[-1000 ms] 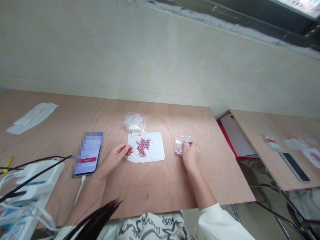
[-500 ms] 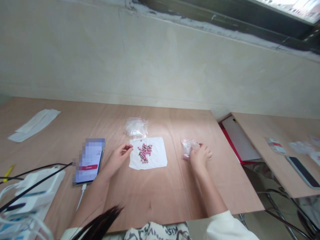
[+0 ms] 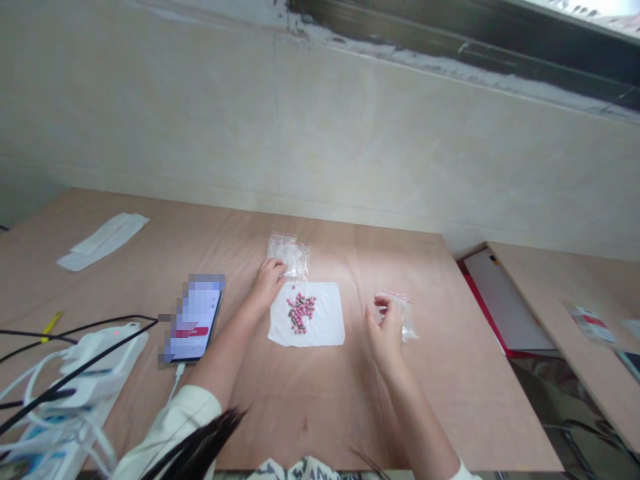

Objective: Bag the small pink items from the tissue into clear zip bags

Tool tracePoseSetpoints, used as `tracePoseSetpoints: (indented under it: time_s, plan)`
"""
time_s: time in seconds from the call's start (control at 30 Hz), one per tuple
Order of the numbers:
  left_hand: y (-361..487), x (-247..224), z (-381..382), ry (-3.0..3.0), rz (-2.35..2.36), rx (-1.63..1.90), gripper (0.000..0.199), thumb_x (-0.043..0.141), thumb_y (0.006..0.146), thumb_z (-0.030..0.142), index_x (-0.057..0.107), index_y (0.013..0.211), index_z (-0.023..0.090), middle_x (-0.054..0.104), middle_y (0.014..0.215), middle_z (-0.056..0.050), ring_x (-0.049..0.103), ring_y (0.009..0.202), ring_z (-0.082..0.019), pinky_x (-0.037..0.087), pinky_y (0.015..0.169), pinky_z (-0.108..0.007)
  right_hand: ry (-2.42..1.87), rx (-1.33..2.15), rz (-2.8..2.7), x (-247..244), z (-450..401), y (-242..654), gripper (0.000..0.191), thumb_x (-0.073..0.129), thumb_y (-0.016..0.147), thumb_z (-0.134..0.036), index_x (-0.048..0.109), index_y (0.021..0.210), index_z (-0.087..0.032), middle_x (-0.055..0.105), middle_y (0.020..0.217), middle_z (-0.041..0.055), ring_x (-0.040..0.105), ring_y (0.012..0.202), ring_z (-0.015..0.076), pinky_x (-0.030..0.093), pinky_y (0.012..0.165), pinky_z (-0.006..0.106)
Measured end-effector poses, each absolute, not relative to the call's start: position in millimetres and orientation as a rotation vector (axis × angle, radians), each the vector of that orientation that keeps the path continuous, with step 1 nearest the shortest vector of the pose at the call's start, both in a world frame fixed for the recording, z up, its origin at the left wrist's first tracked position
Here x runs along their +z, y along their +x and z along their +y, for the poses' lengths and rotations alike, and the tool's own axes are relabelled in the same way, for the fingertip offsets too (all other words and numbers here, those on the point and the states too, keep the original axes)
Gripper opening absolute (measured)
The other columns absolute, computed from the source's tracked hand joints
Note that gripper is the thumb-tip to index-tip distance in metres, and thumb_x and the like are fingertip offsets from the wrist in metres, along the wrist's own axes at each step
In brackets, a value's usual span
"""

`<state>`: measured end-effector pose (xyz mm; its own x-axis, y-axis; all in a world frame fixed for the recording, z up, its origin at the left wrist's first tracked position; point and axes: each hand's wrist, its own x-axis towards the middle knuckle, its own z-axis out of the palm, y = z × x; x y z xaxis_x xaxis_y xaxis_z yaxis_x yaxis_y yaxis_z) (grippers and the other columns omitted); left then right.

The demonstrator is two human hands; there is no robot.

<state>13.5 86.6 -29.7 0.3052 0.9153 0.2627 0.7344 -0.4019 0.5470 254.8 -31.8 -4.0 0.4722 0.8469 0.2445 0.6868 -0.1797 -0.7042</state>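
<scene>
Two bare hands at work near the middle of the plywood table [image 3: 400, 413], seen from my remote seat through the head camera.

Left hand [image 3: 267, 287]: fingers curled, tips on the lower edge of a small stack of clear zip bags [image 3: 289, 255]. Contact is plain, but I cannot tell whether it grips them or only rests there. Cream sleeve [image 3: 167, 427] on that arm.

Right hand [image 3: 386, 330]: clenched in a pinch, thumb and fingers closed on a small clear zip bag [image 3: 406, 323] with a red strip along its top. The bag appears raised off the table, near the white sheet's right side but not touching it.

Between the hands lies a white sheet [image 3: 306, 330], cloth or paper, I cannot tell which. On it sits a cluster of pink beads [image 3: 301, 312] with a few dark oblong pieces mixed in. The stack of bags touches the sheet's upper edge.

Left of the sheet: a smartphone [image 3: 193, 319], screen pixelated, with a white charging cable [image 3: 176, 381]. Farther left: a white power strip [image 3: 85, 373] with black cords [image 3: 75, 363], a yellow pen [image 3: 51, 327] and folded white paper [image 3: 103, 241]. Off the table's right corner: a red-edged white folder [image 3: 505, 300], beside a second table [image 3: 565, 280].
</scene>
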Motion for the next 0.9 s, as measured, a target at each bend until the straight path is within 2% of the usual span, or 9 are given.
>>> tracePoseSetpoints:
  time_s: [0.13,0.27,0.43,0.53,0.6,0.67,0.8,0.9]
  plan:
    - [14,-18,83,2.205,1.506,0.816,0.014,0.051,0.071,0.007,0.060,0.076,0.016,0.058,0.084,-0.005,0.052,0.086,-0.019,0.041,0.081,-0.032,-1.936,0.395,-1.252,-7,-37,255,0.018,0.044,0.070,-0.028,0.049,0.083,-0.016,0.053,0.086,0.0087,0.046,0.079,0.0216,0.037,0.071,0.036]
    - [13,-1,77,2.182,1.526,0.807,0.005,0.058,0.068,0.010,0.057,0.068,0.015,0.059,0.077,-0.004,0.054,0.081,-0.020,0.041,0.077,-0.032,-1.918,0.585,-1.277,-9,-40,251,0.014,0.043,0.072,-0.027,0.051,0.076,-0.017,0.055,0.080,0.0068,0.048,0.075,0.0204,0.038,0.068,0.034]
    - [5,3,74,2.111,1.354,0.755,0.002,0.060,0.069,0.017,0.061,0.071,0.016,0.063,0.078,-0.004,0.058,0.078,-0.019,0.044,0.073,-0.031,-1.860,0.691,-1.249,-13,-44,246,0.016,0.045,0.070,-0.028,0.054,0.076,-0.016,0.056,0.077,0.0061,0.051,0.073,0.0200,0.039,0.065,0.032]
    - [2,6,72,2.053,1.293,0.935,0.010,0.055,0.074,0.018,0.065,0.071,0.018,0.067,0.080,-0.004,0.060,0.079,-0.018,0.042,0.084,-0.035,-1.838,0.711,-1.187,-11,-46,244,0.016,0.048,0.068,-0.030,0.055,0.073,-0.016,0.058,0.075,0.0062,0.052,0.072,0.0198,0.039,0.064,0.032]
    - [3,15,65,2.012,1.273,1.133,0.013,0.054,0.075,0.019,0.067,0.074,0.019,0.068,0.083,-0.004,0.060,0.083,-0.017,0.035,0.094,-0.039,-1.791,0.795,-1.102,-5,-46,240,0.020,0.051,0.067,-0.035,0.055,0.072,-0.016,0.059,0.075,0.0066,0.052,0.072,0.0196,0.040,0.065,0.032]
    - [6,27,51,1.994,1.198,1.248,0.013,0.055,0.076,0.022,0.067,0.079,0.019,0.068,0.088,-0.004,0.060,0.089,-0.018,0.031,0.097,-0.040,-1.683,1.020,-0.984,4,-44,232,0.029,0.051,0.069,-0.043,0.057,0.075,-0.016,0.061,0.078,0.0075,0.054,0.074,0.0190,0.041,0.065,0.031]
    - [11,46,12,2.078,0.915,1.008,0.019,0.049,0.080,0.023,0.067,0.088,0.022,0.068,0.093,-0.005,0.058,0.093,-0.018,0.043,0.085,-0.034,-1.272,1.688,-0.740,27,-39,209,0.049,0.038,0.074,-0.058,0.059,0.088,-0.015,0.064,0.084,0.0089,0.058,0.070,0.0173,0.046,0.062,0.032]
    - [8,47,-10,2.122,0.758,0.771,0.022,0.046,0.082,0.022,0.067,0.090,0.022,0.067,0.095,-0.007,0.057,0.092,-0.018,0.043,0.083,-0.034,-1.172,1.807,-0.682,34,-38,198,0.041,0.050,0.070,-0.054,0.061,0.082,-0.016,0.064,0.077,0.0060,0.058,0.064,0.0152,0.047,0.058,0.029]
